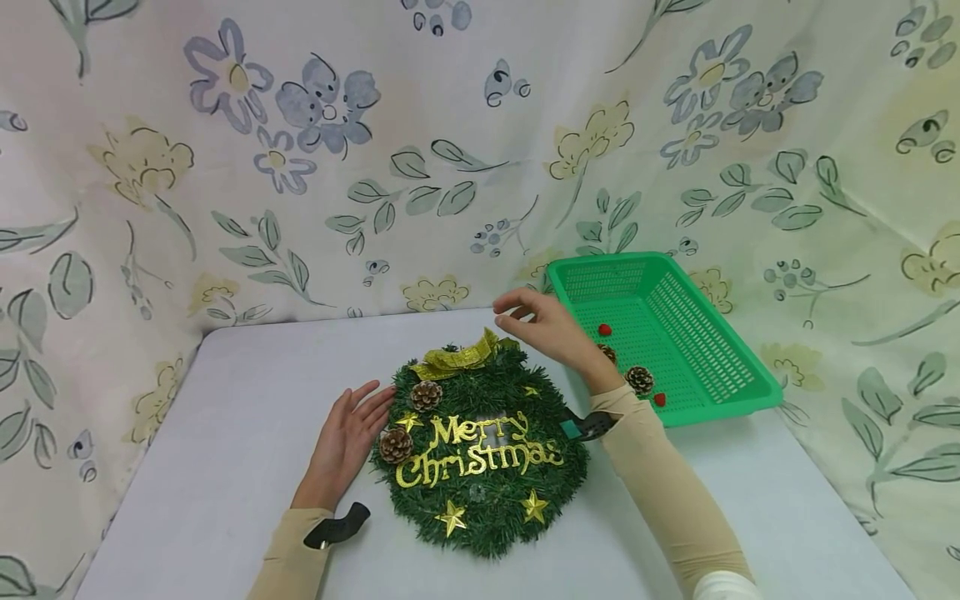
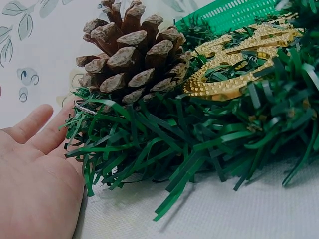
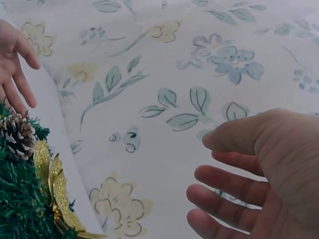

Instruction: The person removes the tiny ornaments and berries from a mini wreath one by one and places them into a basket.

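Observation:
A green Christmas wreath [image 1: 480, 533] lies on the table with gold "Merry Christmas" lettering [image 1: 480, 457] across its middle. Gold stars [image 1: 452, 517] dot it, and a gold ribbon bow [image 1: 457, 358] sits along its far edge. Two pine cones are on its left side, one pine cone [image 1: 396, 446] lower and the other pine cone [image 1: 426, 395] nearer the bow. My left hand [image 1: 348, 442] is beside the wreath's left edge, palm turned inward, fingertips right at the greenery. My right hand [image 3: 269, 174] hovers past the bow with relaxed, slightly bent fingers and nothing between them.
A green plastic basket [image 1: 697, 333] stands at the back right of the table. Inside are pine cones, one of them a brown pine cone [image 1: 639, 380], and small red pieces, including a red piece [image 1: 605, 330]. Floral cloth [image 1: 450, 167] hangs behind the white table [image 1: 247, 400].

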Demonstrator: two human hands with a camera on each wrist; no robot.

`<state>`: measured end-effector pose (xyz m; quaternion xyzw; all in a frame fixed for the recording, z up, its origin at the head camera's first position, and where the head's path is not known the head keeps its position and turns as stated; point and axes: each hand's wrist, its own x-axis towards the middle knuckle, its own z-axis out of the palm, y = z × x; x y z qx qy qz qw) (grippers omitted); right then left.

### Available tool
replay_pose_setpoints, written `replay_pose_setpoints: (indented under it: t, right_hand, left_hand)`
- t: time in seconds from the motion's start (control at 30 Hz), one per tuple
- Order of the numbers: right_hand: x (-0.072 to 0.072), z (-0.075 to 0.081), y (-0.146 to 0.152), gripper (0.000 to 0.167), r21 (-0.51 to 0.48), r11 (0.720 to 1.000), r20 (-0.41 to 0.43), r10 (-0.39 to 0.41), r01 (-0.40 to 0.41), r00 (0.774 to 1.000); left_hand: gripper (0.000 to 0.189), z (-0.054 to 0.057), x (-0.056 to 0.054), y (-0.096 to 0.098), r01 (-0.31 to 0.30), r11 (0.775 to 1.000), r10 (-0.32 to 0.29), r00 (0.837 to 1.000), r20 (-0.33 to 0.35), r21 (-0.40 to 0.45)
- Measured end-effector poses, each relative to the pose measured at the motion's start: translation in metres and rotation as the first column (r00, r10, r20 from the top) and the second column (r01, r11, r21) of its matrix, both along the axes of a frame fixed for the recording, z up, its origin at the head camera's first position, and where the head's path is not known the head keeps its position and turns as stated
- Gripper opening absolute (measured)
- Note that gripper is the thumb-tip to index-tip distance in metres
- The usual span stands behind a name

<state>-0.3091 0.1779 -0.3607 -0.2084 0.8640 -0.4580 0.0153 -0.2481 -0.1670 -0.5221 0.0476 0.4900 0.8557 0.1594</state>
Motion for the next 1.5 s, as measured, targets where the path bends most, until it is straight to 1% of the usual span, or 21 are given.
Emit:
replay_pose_setpoints:
  t: [0.2, 0.37, 0.67, 0.83, 1.0, 1.13, 1.33, 1.5]
  right_hand:
    - [0.0, -0.003, -0.007, 0.027, -0.029, 0.999, 0.004, 0.043, -0.042, 0.999]
    - [0.0, -0.005, -0.013, 0.027, -0.043, 0.997, 0.013, 0.065, -0.065, 0.998]
    - [0.0, -0.01, -0.026, 0.024, -0.047, 0.996, 0.007, 0.075, -0.074, 0.997]
    - [-0.002, -0.014, -0.033, 0.026, -0.045, 0.994, 0.016, 0.097, -0.096, 0.995]
    - [0.0, -0.016, -0.039, 0.034, -0.029, 0.992, 0.03, 0.126, -0.125, 0.992]
    - [0.002, -0.019, -0.042, 0.045, -0.024, 0.987, 0.029, 0.158, -0.158, 0.987]
    - [0.004, -0.022, -0.049, 0.058, -0.004, 0.973, 0.033, 0.231, -0.231, 0.972]
    - [0.005, -0.025, -0.054, 0.064, 0.014, 0.964, 0.043, 0.267, -0.267, 0.963]
  left_hand:
    - [0.071, 0.0, 0.0, 0.001, -0.001, 1.0, 0.001, 1.0, -0.001, 0.001]
    - [0.072, 0.0, 0.001, 0.001, -0.008, 1.0, 0.008, 1.0, -0.002, -0.009]
    - [0.072, -0.001, 0.001, 0.0, -0.01, 1.0, 0.01, 1.0, 0.001, -0.014]
    - [0.071, -0.001, 0.001, 0.0, -0.006, 1.0, 0.006, 1.0, -0.001, -0.012]
    - [0.07, -0.001, 0.001, 0.0, -0.006, 1.0, 0.006, 1.0, -0.002, -0.021]
    - [0.072, 0.0, 0.001, 0.0, -0.008, 1.0, 0.008, 1.0, 0.005, -0.028]
    - [0.072, 0.0, 0.001, 0.0, -0.008, 1.0, 0.008, 1.0, 0.009, -0.021]
    - [0.072, 0.0, 0.001, 0.0, -0.008, 1.0, 0.008, 1.0, 0.009, -0.022]
